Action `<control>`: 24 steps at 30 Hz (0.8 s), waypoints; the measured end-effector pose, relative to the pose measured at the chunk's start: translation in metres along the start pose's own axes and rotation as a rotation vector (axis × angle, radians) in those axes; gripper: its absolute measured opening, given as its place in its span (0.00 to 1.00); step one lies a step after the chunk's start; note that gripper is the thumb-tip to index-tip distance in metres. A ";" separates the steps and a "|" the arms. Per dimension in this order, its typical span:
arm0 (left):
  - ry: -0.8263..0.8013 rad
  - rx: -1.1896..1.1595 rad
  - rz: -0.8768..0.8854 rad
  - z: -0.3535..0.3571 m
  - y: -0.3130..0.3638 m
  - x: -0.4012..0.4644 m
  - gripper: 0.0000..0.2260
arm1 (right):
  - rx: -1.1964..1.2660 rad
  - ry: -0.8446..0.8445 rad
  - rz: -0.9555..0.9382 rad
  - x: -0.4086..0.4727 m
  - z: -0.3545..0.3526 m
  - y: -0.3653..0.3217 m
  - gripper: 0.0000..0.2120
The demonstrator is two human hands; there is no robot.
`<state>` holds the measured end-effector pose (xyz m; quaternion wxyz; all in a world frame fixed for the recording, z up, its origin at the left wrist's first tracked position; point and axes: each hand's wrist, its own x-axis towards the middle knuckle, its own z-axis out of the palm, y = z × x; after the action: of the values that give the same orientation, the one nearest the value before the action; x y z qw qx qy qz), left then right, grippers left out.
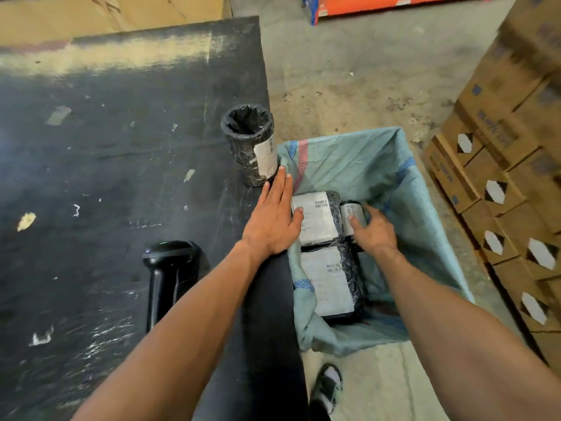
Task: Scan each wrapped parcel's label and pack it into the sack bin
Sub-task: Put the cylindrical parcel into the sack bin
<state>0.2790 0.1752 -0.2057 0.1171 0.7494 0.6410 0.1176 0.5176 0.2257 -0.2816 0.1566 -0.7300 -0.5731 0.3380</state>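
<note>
Head view looks down on a black-wrapped cylindrical parcel (pixel 353 220) with a white label, lying inside the sack bin (pixel 358 153), a pale green woven sack with blue and red stripes near its rim. The right hand (pixel 372 227) is down in the sack with its fingers curled round this parcel, thumb on the label side. Just to the left of it lie two flat wrapped parcels: the upper flat parcel (pixel 315 218) with its barcode label facing up, and the lower flat parcel (pixel 329 282) nearer the person, also label up; the two touch edge to edge.

The left hand (pixel 271 215) is flat and spread, fingers straight, resting at the right edge of the table (pixel 121 147) where the sack's rim meets it, its thumb reaching over the upper flat parcel. Just beyond its fingertips an upright wrapped tube parcel (pixel 250 145) stands on the table near the corner, open dark top facing up and a white label on its right side.

On the table nearer the person, left of the left forearm, lies a black handheld scanner (pixel 170 268) with a small green light on its head. Scraps of tape and paper dot the worn black tabletop. Stacked cardboard boxes (pixel 501 177) stand on the concrete floor to the right of the sack, and a sandalled foot (pixel 328 387) shows below it.
</note>
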 end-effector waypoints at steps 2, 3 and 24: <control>0.008 -0.023 -0.004 -0.003 0.001 -0.003 0.35 | -0.025 0.001 0.015 -0.021 -0.005 -0.007 0.30; 0.021 -0.067 -0.010 -0.006 0.002 -0.004 0.35 | -0.034 -0.003 0.020 -0.032 -0.009 -0.011 0.30; 0.146 -0.092 0.357 -0.153 -0.036 -0.013 0.17 | -0.216 0.039 -0.113 -0.174 -0.026 -0.154 0.29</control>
<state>0.1935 0.1715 -0.0732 0.0816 0.8345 0.4987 0.2197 0.4029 0.1117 -0.1130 0.1068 -0.7157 -0.6431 0.2506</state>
